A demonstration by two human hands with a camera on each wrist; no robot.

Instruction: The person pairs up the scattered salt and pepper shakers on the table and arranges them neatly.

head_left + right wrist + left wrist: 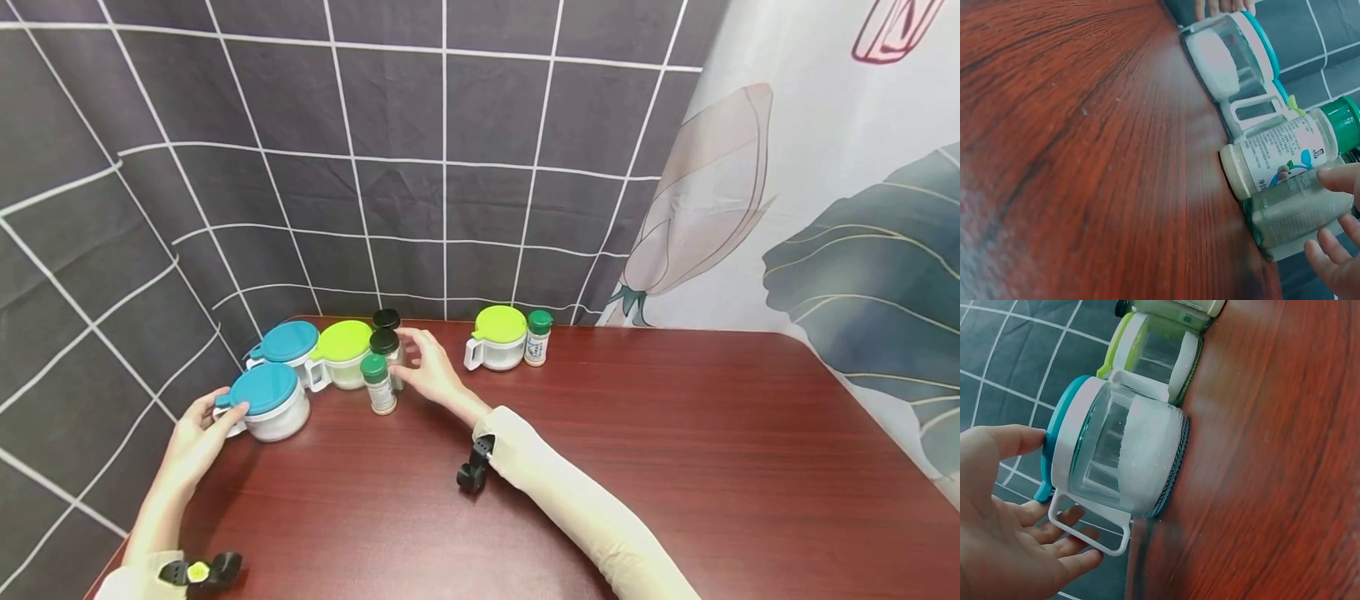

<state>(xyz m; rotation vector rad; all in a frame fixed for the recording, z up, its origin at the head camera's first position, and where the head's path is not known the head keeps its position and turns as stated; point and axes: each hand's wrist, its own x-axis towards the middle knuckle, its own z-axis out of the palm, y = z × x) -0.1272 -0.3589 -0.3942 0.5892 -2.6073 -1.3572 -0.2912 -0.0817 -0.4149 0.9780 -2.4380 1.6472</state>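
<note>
My left hand (193, 437) is at the handle side of a glass seasoning jar with a blue lid (264, 389). In the left wrist view the thumb (1025, 439) touches the lid's edge, while the other fingers spread loosely behind the white handle (1094, 528). White granules (1150, 453) fill part of this jar. My right hand (431, 371) is beside a clear shaker with a black lid (385, 342), thumb and fingers loosely on either side of it. Right in front stands a green-capped shaker (378, 385), its printed label facing the right wrist view.
Behind these stand another blue-lidded jar (288, 342), a lime-lidded jar (345, 342) and a second black-lidded shaker (386, 318). Farther right, a lime-lidded jar (500, 325) stands next to a green-capped shaker (537, 337). A dark gridded curtain (405, 200) borders the reddish wooden table (675, 433).
</note>
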